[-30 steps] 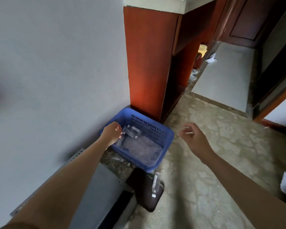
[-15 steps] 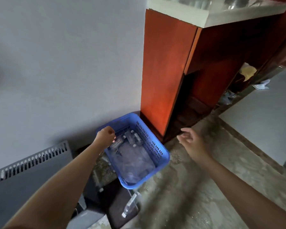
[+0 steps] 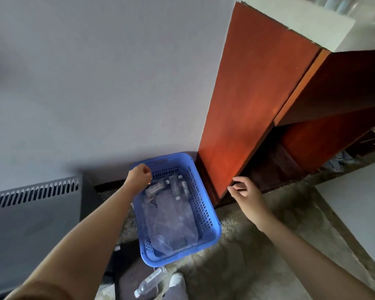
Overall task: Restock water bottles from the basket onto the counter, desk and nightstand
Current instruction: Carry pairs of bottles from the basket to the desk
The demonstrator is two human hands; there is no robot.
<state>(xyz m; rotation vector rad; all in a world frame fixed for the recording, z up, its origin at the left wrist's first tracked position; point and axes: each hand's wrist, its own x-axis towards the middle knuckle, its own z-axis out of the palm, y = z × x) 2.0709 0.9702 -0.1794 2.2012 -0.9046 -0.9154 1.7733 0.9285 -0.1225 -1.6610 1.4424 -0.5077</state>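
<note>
A blue plastic basket [image 3: 206, 213] hangs low over the floor beside the wall. My left hand [image 3: 139, 176] is closed on its far left rim. Inside, several clear water bottles [image 3: 178, 185] with white caps lie at the far end on crumpled clear plastic. My right hand [image 3: 245, 193] hovers to the right of the basket with fingers apart, holding nothing, close to the lower edge of the red-brown cabinet [image 3: 253, 100]. The pale counter top [image 3: 301, 20] caps that cabinet at the upper right. One more clear bottle [image 3: 148, 283] lies below the basket's near end.
A grey wall fills the left and centre. A dark grey vented unit [image 3: 30, 213] stands at the lower left. The floor is mottled stone [image 3: 258, 256], with a pale grey mat [image 3: 359, 213] on the right. Small items sit under the cabinet [image 3: 338, 161].
The view has swung left and up, showing more of the wall and counter top. My left hand keeps its hold on the basket rim. My right hand has drifted toward the cabinet's foot.
</note>
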